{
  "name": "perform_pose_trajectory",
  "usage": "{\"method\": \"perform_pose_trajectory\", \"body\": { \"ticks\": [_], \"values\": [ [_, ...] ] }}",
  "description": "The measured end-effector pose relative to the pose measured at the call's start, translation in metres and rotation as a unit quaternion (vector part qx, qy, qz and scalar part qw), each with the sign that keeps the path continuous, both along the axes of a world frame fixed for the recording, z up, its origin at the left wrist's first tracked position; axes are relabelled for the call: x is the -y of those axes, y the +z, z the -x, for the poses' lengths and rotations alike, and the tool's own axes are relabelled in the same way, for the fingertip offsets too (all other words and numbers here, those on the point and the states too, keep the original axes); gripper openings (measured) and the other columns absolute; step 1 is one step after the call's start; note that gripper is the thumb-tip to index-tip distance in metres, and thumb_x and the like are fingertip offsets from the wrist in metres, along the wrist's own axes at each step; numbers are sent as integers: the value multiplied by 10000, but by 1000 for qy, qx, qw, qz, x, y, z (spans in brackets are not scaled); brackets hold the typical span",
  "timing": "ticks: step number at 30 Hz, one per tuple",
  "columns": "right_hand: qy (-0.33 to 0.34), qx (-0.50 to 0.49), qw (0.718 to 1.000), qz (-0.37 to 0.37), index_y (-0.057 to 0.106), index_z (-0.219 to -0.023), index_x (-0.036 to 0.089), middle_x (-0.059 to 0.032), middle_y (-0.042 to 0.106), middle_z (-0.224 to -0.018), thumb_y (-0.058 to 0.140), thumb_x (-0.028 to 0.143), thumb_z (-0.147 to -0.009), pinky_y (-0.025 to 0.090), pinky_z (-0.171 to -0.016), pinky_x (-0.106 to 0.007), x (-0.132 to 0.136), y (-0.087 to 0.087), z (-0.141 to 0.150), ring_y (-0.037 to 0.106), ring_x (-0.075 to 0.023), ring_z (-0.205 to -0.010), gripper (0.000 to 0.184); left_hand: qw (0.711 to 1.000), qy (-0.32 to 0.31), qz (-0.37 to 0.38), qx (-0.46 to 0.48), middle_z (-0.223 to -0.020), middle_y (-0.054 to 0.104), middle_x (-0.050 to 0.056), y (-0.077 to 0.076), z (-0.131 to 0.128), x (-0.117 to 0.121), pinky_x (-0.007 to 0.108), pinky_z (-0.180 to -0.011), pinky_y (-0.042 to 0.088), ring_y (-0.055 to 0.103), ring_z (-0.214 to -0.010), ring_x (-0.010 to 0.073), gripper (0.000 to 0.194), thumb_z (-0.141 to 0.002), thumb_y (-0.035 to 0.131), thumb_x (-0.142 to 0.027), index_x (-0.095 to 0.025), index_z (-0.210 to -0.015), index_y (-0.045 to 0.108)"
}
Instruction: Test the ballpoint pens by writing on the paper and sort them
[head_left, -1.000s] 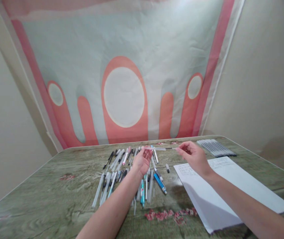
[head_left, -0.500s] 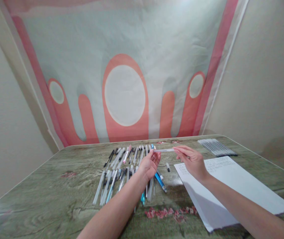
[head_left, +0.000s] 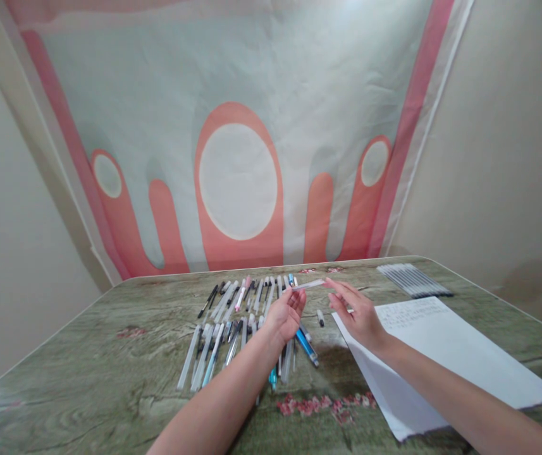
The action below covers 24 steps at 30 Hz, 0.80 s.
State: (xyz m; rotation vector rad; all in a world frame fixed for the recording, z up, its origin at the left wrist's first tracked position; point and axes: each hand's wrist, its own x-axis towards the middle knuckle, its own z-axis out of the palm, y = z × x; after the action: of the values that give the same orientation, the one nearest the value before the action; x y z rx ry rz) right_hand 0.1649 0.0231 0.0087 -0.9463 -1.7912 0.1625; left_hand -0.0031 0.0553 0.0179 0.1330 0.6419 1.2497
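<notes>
A clear pen barrel (head_left: 310, 285) is pinched at one end between the fingertips of my left hand (head_left: 286, 317), its other end slanting up to the right. My right hand (head_left: 357, 313) is at that far end, fingers stretched out and apart, with a fingertip at or very near the tip of the barrel. Below the barrel a small pen cap (head_left: 320, 318) with a dark end lies on the table. Beside my left wrist lies a blue pen (head_left: 307, 347), and my left forearm hides part of the nearer row of pens (head_left: 214, 354).
A farther row of pens (head_left: 242, 296) lies across the wood-patterned table (head_left: 109, 366). A sheet of paper (head_left: 441, 354) with handwriting is under my right forearm. Several thin clear sticks with dark ends (head_left: 415, 281) lie side by side at the back right.
My right hand has loosened its grip on the barrel's far end and spread its fingers, moving slightly left. The barrel now tilts upward to the right; my left hand stays put.
</notes>
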Motion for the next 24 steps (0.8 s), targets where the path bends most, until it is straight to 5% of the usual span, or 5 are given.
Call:
{"method": "perform_pose_trajectory", "body": {
  "ticks": [7, 11, 19, 24],
  "values": [
    [-2, 161, 987, 24, 647, -826, 211, -56, 601, -892, 512, 237, -823, 444, -780, -352, -14, -28, 1, 536, -190, -876, 137, 1000, 16, 23, -1, -616, 601, 62, -4, 2, -3, 190, -527, 524, 599, -521, 96, 215, -869, 435, -193, -70, -724, 537],
    [-4, 225, 974, 21, 656, -768, 213, -58, 608, -903, 542, 232, -804, 417, -771, -366, -17, -39, 1, 512, -199, -891, 121, 1000, 7, 21, -2, -592, 588, 54, -6, 1, -3, 180, -502, 511, 579, -493, 84, 233, -874, 424, -197, -70, -714, 537],
    [-7, 215, 976, 35, 648, -773, 214, -54, 606, -895, 535, 261, -809, 394, -784, -363, -16, -38, 2, 503, -201, -897, 128, 1000, 0, 20, -6, -582, 577, 45, -5, 2, -2, 171, -490, 497, 566, -483, 77, 246, -878, 411, -195, -77, -701, 534],
    [-5, 154, 982, 111, 621, -812, 204, -37, 575, -802, 459, 284, -846, 425, -696, -297, -19, -38, -2, 545, -162, -761, 184, 1000, 3, 25, -14, -578, 571, 43, -5, 2, -2, 164, -473, 484, 558, -469, 75, 248, -873, 423, -206, -85, -684, 527]
  ]
}}
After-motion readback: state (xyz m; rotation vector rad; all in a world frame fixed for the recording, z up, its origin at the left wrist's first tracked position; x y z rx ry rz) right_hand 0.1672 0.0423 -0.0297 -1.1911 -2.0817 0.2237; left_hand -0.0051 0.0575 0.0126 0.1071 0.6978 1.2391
